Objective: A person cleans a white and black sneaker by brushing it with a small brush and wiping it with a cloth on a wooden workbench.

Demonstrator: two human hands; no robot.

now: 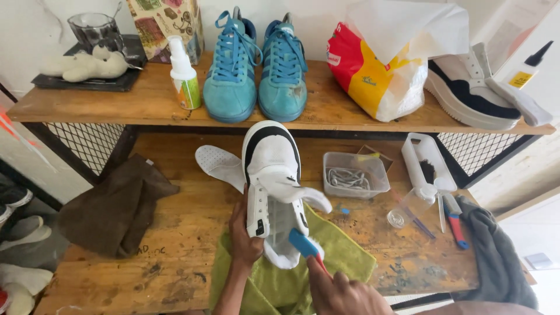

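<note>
My left hand (244,233) grips the side of a white sneaker with a black toe band (269,157), holding it up over a green cloth (344,256) on the wooden table (175,233). In my right hand (344,294) is a brush with a blue head and red handle (304,243); its head rests against the sneaker's heel end. A white insole (219,164) lies on the table just left of the sneaker.
A brown cloth (114,207) lies at the left; a clear tub of metal bits (354,174), a white tray (429,157), a tipped clear bottle (411,205) and a grey cloth (496,256) at the right. The shelf (116,102) holds blue sneakers (256,70), a spray bottle (184,73), a bag (379,70), another sneaker (472,87).
</note>
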